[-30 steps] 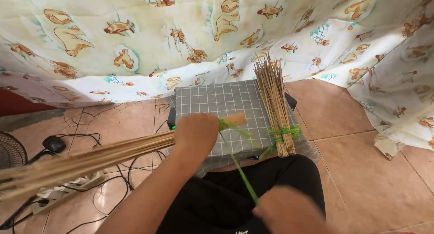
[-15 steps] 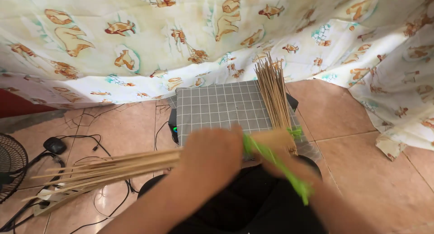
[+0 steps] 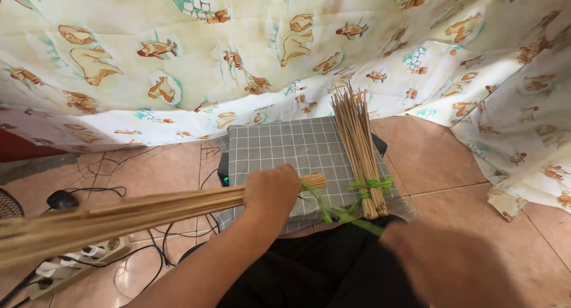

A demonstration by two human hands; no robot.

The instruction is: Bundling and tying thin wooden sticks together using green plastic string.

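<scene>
While gripping: left hand (image 3: 272, 192) was closed around the stick bundle (image 3: 119, 216), near its end.
Right hand (image 3: 458, 266): blurred; grip unclear, possibly pulling green string (image 3: 333, 213).

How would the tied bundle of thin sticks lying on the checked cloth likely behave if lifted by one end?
The tied stick bundle would probably lift as one fairly stiff piece, since a green strip binds it near the lower end. The unbound far tips already splay, so they may fan or shed loose sticks. It looks light for its length, the sticks being thin.
</scene>
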